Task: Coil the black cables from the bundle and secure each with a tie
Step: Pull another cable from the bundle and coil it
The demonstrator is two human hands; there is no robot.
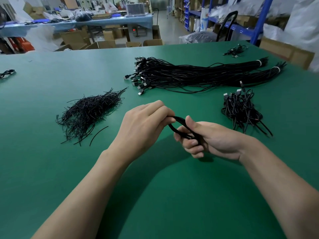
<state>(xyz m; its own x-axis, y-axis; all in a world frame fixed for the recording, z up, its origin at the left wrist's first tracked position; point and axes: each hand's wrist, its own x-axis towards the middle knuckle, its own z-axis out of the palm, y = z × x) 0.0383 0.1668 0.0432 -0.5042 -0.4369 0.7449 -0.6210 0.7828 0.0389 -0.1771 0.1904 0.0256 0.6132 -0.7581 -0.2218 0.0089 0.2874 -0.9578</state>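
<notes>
Above the green table (pixel 51 169) both hands hold one coiled black cable (pixel 179 124). My left hand (pixel 145 125) pinches the loop's far end with curled fingers. My right hand (pixel 207 140) grips the gathered strands, thumb up against the loop. The big bundle of black USB cables (pixel 189 75) lies further back, bound by white bands at its right end. A pile of thin black ties (pixel 88 114) lies to the left, one loose tie (pixel 98 135) beside it. Coiled cables (pixel 241 111) are heaped on the right.
A few stray cables (pixel 235 50) lie at the table's far right corner and another small coil (pixel 6 73) at the left edge. Cardboard boxes (pixel 107 44), a blue-covered bench (pixel 77 23) and blue shelving (pixel 259 19) stand beyond the table.
</notes>
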